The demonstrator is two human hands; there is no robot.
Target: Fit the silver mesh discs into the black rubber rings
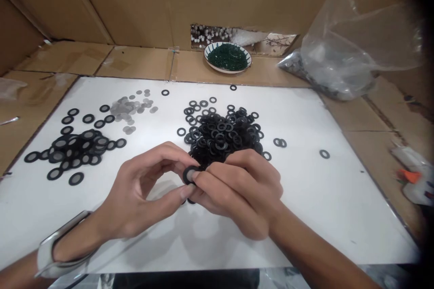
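Note:
My left hand (142, 189) and my right hand (240, 189) meet over the near middle of a white sheet (325, 198). Both pinch one black rubber ring (189, 174) with a pale mesh disc in its hole. Just behind my fingers lies a heap of empty black rings (222, 135). To the left rests a smaller heap of rings fitted with mesh (76, 146). Loose grey mesh discs (130, 108) lie behind that heap.
A bowl of dark green beads (228, 57) stands at the back on cardboard. A clear plastic bag (342, 54) bulges at the back right. Stray rings (324, 154) dot the sheet's right side. Cardboard walls close in behind.

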